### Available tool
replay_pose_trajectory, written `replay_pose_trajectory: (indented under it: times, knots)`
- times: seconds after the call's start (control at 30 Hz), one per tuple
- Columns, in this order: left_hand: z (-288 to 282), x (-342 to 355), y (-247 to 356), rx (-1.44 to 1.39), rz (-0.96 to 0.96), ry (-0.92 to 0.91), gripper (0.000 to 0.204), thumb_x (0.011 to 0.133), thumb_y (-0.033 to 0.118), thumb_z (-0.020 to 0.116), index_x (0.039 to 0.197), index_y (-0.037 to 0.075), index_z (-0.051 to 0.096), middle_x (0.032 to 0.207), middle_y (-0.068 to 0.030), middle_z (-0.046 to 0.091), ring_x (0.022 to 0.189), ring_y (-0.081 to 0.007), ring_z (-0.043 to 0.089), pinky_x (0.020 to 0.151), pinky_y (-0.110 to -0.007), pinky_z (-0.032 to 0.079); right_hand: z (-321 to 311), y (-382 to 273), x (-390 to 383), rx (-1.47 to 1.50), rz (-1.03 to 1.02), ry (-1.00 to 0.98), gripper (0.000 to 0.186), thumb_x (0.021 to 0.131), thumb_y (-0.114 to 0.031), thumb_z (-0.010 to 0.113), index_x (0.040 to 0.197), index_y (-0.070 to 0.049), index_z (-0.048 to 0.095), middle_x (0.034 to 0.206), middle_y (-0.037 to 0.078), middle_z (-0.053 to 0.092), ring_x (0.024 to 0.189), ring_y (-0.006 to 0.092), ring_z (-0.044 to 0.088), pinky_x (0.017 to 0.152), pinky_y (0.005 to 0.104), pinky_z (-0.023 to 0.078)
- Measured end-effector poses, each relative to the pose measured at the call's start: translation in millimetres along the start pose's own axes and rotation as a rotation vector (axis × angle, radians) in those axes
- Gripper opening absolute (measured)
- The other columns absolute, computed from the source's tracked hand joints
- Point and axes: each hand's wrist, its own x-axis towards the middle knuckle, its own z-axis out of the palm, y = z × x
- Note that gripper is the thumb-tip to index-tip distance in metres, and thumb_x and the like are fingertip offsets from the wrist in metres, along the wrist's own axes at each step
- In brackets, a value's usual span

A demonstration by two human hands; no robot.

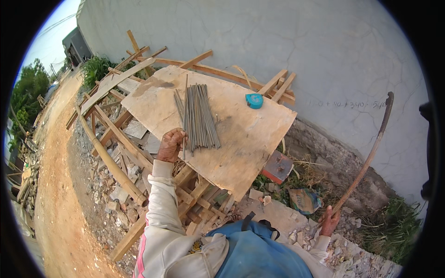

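Observation:
My left hand (172, 144) is closed at the near left edge of a worn plywood board, its fingers pinched round one thin metal rod (186, 83). That rod lies alongside a bundle of similar straight grey rods (201, 116) on the board (245, 153). Off to the right, my right hand (330, 221) is wrapped round the lower end of a long rusty bar (366, 164). The bar slants up to the right in front of the wall, and its top end is bent. A turquoise tape measure (254, 100) sits near the board's far right edge.
Timber lengths (118, 129) and a bamboo pole (113, 169) lie left of the board over rubble. A red-sided box (278, 167) and a torn bag (304, 201) lie to its right. A cracked grey wall (259, 37) rises behind; a dirt path (58, 185) runs left.

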Motion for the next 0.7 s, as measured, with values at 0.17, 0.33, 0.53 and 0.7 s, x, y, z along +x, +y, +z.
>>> replay_pose_trajectory:
  times: [0.17,0.33,0.53,0.7]
  knots:
    - [107,-32,-24,-0.101,0.059,-0.163,0.018,0.094,0.025,0.071,0.099,0.009,0.063,0.089,-0.0039,0.069,0.062,-0.0074,0.06,0.059,-0.023,0.05,23,-60,19,0.197,-0.004,-0.068,0.029,0.1,-0.036,0.066,0.093,-0.011,0.053,0.06,-0.002,0.043,0.046,0.0074,0.041,0.042,0.0261,0.038]
    - [197,-34,-54,-0.281,-0.106,-0.311,0.018,0.099,0.021,0.068,0.108,0.007,0.062,0.095,-0.0066,0.071,0.072,-0.0116,0.067,0.065,-0.026,0.055,68,-90,-8,0.185,0.111,-0.17,0.032,0.101,-0.037,0.064,0.087,-0.009,0.056,0.063,-0.002,0.047,0.046,0.0071,0.041,0.044,0.0251,0.037]
    - [287,-60,-114,-0.268,-0.24,-0.501,0.016,0.103,0.02,0.062,0.11,0.006,0.062,0.1,-0.0078,0.071,0.082,-0.0137,0.071,0.07,-0.027,0.058,78,-97,-32,-0.054,-0.076,-0.299,0.04,0.099,-0.036,0.067,0.113,0.001,0.069,0.081,0.003,0.065,0.068,0.0096,0.055,0.061,0.0254,0.045]
    - [319,-63,-141,-0.323,-0.361,-0.52,0.021,0.105,0.024,0.057,0.11,0.004,0.061,0.101,-0.0086,0.071,0.083,-0.0157,0.072,0.071,-0.029,0.059,70,-79,-23,-0.254,-0.04,-0.323,0.03,0.1,-0.025,0.067,0.111,0.002,0.072,0.083,0.003,0.068,0.076,0.0086,0.059,0.069,0.026,0.047]
